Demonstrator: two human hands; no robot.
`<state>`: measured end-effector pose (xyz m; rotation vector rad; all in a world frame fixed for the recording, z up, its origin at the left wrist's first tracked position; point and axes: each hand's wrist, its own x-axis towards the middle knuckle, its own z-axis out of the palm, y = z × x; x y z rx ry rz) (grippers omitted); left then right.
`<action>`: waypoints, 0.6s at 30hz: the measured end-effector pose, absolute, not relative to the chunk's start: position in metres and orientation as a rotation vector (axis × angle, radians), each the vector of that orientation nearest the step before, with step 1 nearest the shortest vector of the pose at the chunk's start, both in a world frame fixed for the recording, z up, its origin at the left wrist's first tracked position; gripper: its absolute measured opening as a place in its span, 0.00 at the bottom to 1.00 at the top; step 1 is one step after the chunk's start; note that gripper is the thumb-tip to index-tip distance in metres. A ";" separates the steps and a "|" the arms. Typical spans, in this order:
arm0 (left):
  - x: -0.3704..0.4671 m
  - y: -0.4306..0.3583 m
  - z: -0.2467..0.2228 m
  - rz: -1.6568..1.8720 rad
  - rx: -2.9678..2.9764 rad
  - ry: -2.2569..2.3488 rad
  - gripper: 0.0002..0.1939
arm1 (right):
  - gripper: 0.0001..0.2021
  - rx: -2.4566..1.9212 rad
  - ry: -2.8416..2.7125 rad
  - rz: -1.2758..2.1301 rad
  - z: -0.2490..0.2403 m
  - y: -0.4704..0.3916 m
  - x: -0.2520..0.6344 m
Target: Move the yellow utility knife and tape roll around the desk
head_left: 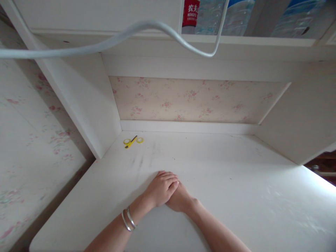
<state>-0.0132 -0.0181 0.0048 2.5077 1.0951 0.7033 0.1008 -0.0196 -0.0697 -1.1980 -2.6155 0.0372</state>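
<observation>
My left hand (162, 189) lies over my right hand (180, 199) on the white desktop (223, 203). Its fingers and thumb are closed around the fingers of the right hand, which are hidden beneath it. Two silver bangles (127, 219) circle the left wrist. Farther back on the left, out of reach of both hands as they rest, is a yellow utility knife (130, 142). Beside it lie two thin yellow rings that look like tape rolls, one ring (124, 142) touching or close to the knife and another ring (140, 142) to its right.
White side panels stand at the left (86, 105) and right (301, 115) of the desk. Above is a shelf (249, 41) with plastic bottles (237, 17) and a red-labelled bottle (191, 14). A white cable (147, 25) hangs across the upper view. Flowered wallpaper (183, 98) covers the back.
</observation>
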 end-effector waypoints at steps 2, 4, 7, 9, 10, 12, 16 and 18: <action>-0.013 -0.018 0.005 0.702 2.507 1.095 0.17 | 0.30 -1.201 -2.608 0.039 -0.068 -0.020 0.101; -0.013 -0.018 0.005 0.706 2.503 1.096 0.17 | 0.30 -1.211 -2.601 0.042 -0.067 -0.020 0.101; -0.013 -0.019 0.005 0.705 2.500 1.091 0.17 | 0.29 -1.191 -2.609 0.048 -0.067 -0.020 0.101; -0.013 -0.019 0.005 0.701 2.499 1.090 0.17 | 0.29 -1.179 -2.616 0.044 -0.067 -0.020 0.102; -0.013 -0.019 0.005 0.700 2.497 1.092 0.17 | 0.29 -1.179 -2.616 0.040 -0.068 -0.020 0.102; -0.013 -0.019 0.005 0.699 2.492 1.092 0.17 | 0.29 -1.167 -2.612 0.033 -0.069 -0.020 0.102; -0.014 -0.019 0.004 0.708 2.493 1.082 0.17 | 0.29 -1.178 -2.602 0.032 -0.070 -0.020 0.101; -0.014 -0.018 0.003 0.710 2.501 1.078 0.17 | 0.28 -1.185 -2.617 0.022 -0.069 -0.020 0.100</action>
